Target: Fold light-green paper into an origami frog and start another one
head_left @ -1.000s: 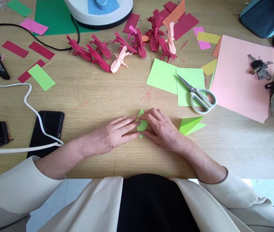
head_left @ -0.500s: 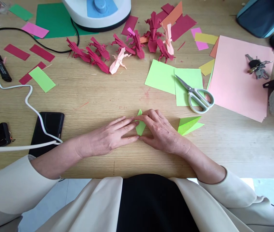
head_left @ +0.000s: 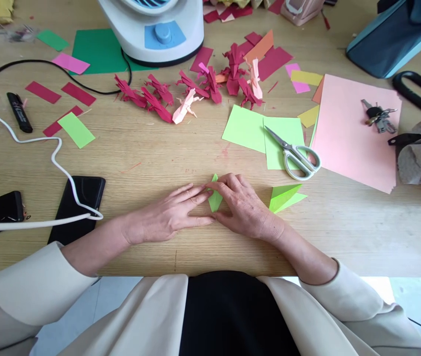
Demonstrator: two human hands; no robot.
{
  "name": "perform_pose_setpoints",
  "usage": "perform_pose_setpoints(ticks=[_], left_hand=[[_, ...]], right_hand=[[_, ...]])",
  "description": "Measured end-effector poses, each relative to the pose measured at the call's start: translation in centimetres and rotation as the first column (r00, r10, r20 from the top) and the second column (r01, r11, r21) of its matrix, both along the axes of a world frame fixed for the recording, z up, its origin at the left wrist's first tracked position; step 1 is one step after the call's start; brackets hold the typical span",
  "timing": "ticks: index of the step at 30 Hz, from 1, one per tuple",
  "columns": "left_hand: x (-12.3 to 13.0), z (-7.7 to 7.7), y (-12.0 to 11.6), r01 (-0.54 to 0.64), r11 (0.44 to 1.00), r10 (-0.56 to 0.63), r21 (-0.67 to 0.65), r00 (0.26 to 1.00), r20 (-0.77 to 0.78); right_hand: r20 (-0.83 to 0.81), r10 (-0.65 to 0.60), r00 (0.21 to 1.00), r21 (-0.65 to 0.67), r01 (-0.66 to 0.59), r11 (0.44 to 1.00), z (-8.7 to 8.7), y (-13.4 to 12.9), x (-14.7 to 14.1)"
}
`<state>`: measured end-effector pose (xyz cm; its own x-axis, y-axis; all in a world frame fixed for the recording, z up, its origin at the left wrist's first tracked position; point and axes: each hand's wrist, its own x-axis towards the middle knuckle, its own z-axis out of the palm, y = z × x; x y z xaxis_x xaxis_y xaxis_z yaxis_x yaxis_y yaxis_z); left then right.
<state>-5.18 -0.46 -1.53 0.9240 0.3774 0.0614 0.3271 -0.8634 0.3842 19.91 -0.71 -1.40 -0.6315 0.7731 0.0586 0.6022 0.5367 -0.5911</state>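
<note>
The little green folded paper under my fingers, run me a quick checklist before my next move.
1. Left hand at the green folded paper: ok, fingertips at its left side.
2. Right hand at the paper: ok, fingers over its right side.
3. Creases sharp: cannot tell, fingers cover part of it.
4. Second folded piece out of the way: ok, lying apart, right of the right hand.
5. Scissors away from the hands: ok, lying partly on a light green sheet.
6. Phone uncovered: not ok, white cable across it.
</note>
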Motion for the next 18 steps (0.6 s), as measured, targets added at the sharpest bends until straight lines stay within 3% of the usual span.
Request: perform_pose_setpoints(ticks=[3,5,7,9,13,16,18], left_hand=[[0.6,-0.2,-0.8,-0.154,0.988,0.155,-0.023,0.98,0.127],[1.6,-0.3,-1.2,-0.305,0.948,0.317,-0.091,0.933,0.169],[3.0,-0.3,-1.4,-0.539,0.835,0.55,-0.108,0.816,0.177],[4.5,-0.4,-1.4,-0.694,0.719,0.693,-0.047,0.71,0.126],[7.0,-0.6,-1.1,-0.777,0.629,0.777,0.028,0.629,0.008],[7.8,-0.3,-0.5,-0.773,0.631,0.775,-0.06,0.631,0.029],[8.0,0.2,0.2,-0.735,0.65,0.758,-0.193,0.646,0.093]], right_hand=[[-0.052,0.004,0.999,-0.009,-0.005,1.0,-0.1,0.1,0.3],[-0.129,-0.019,0.991,-0.034,0.015,0.999,-0.3,0.3,0.6],[-0.208,-0.069,0.976,-0.069,0.055,0.996,-0.5,0.5,0.8],[-0.265,-0.114,0.957,-0.105,0.089,0.991,-0.8,0.6,1.0],[-0.37,-0.23,0.9,-0.205,0.162,0.965,-1.1,0.8,1.0],[-0.435,-0.341,0.833,-0.294,0.227,0.928,-1.3,0.9,1.1],[-0.459,-0.395,0.796,-0.35,0.246,0.904,-1.3,1.1,1.3]])
